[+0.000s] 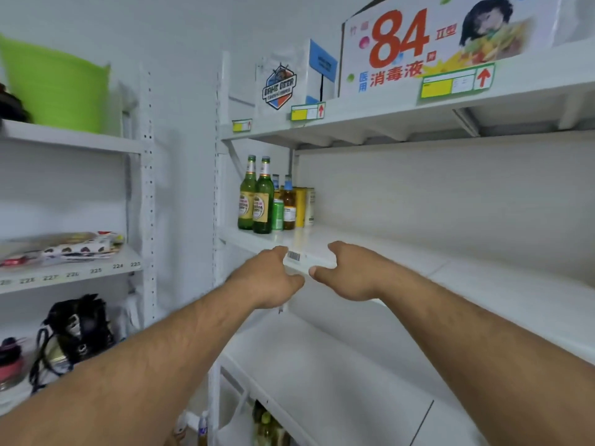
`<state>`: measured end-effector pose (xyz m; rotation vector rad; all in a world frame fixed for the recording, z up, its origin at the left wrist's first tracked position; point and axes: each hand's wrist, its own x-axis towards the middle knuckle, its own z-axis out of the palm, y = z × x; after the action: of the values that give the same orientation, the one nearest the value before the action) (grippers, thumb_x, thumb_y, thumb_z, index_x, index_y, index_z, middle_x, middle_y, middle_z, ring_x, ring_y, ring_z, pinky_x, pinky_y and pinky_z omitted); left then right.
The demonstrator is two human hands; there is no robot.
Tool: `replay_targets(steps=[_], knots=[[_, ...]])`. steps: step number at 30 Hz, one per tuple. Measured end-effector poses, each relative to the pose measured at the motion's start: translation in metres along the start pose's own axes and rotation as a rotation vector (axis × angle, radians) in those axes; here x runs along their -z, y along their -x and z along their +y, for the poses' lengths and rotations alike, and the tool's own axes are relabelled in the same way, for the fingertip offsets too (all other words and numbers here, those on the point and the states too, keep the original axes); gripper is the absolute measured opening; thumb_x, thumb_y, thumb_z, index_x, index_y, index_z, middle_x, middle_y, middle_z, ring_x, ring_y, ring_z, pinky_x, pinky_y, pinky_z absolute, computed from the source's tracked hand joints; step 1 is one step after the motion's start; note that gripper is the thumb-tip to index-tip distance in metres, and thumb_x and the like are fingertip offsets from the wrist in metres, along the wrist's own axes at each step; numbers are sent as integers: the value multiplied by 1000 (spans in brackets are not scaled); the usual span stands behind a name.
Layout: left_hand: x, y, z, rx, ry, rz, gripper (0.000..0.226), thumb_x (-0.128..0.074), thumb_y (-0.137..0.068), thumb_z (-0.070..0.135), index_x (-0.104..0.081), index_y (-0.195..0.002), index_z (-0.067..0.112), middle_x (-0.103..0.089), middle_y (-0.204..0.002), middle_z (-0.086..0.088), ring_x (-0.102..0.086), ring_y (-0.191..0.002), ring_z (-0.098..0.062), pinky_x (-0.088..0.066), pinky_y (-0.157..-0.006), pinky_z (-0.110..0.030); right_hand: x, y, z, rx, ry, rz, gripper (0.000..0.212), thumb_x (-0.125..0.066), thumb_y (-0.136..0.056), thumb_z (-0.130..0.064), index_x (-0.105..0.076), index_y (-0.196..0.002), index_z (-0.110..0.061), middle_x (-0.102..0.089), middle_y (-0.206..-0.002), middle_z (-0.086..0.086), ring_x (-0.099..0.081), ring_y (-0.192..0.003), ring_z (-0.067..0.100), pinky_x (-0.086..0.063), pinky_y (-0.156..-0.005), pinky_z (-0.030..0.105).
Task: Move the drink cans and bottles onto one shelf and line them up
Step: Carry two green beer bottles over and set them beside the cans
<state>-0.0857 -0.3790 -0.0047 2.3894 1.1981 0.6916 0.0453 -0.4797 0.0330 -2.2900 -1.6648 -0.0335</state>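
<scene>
On the middle shelf (418, 262), at its far left end, drinks stand bunched together. Two tall green beer bottles (254, 194) are in front, with a green can (277, 214), a brown bottle (288, 206), a yellow can (299, 206) and a white can (310, 206) to their right. More bottles (267, 426) show on a low shelf at the bottom. My left hand (270, 275) and my right hand (349, 268) hover side by side at the middle shelf's front edge, by a barcode label (293, 255). Their fingers are loosely curled and hold nothing.
The top shelf carries a big "84" carton (434, 43), a blue-white box (318, 72) and a bag with a beer logo (279, 86). The left rack holds a green bucket (58, 85), flat packets (74, 247) and a black bag (77, 333). Bare shelf stretches right of the drinks.
</scene>
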Motion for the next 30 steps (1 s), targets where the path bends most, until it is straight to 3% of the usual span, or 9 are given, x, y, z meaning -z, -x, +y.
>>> replay_targets(steps=[9, 14, 17, 20, 26, 30], knots=[[21, -57, -66, 83, 13, 74, 80, -62, -96, 46, -23, -162, 25, -37, -164, -1, -43, -144, -24, -41, -114, -37, -25, -87, -40, 94, -35, 20, 63, -52, -100, -50, -38, -152, -17, -48, -150, 6, -49, -132, 25, -41, -98, 31], [23, -107, -85, 73, 11, 96, 70, -61, -98, 43, -32, -158, 23, -47, -156, 1, -49, -137, -21, -41, -98, -27, -42, -155, -39, 112, -36, 58, 67, -53, -96, -56, -40, -149, -16, -54, -143, 6, -54, -124, 25, -47, -97, 35], [27, -140, -93, 87, 20, 112, 73, -62, -98, 43, -28, -160, 24, -46, -156, 1, -50, -136, -21, -44, -102, -30, -44, -194, -39, 122, -67, 81, 62, -55, -95, -56, -44, -145, -20, -59, -135, 4, -58, -114, 23, -52, -93, 36], [31, -169, -105, 95, 41, 140, 70, -62, -98, 40, -30, -159, 25, -50, -152, 0, -54, -132, -21, -44, -97, -28, -44, -226, -42, 166, -121, 93, 52, -55, -98, -49, -48, -144, -26, -62, -132, 2, -59, -113, 22, -51, -94, 35], [38, -223, -137, 117, 69, 159, 76, -62, -98, 44, -25, -162, 25, -36, -164, -1, -43, -145, -24, -40, -112, -36, -54, -274, -48, 194, -109, 98, 47, -56, -98, -48, -53, -140, -28, -66, -124, 0, -62, -107, 20, -53, -91, 34], [38, -262, -155, 90, 96, 156, 77, -62, -98, 43, -24, -162, 24, -36, -164, -2, -42, -145, -26, -40, -112, -39, -59, -304, -52, 179, -108, 146, 39, -58, -98, -45, -57, -132, -25, -68, -117, 1, -63, -102, 20, -54, -85, 33]])
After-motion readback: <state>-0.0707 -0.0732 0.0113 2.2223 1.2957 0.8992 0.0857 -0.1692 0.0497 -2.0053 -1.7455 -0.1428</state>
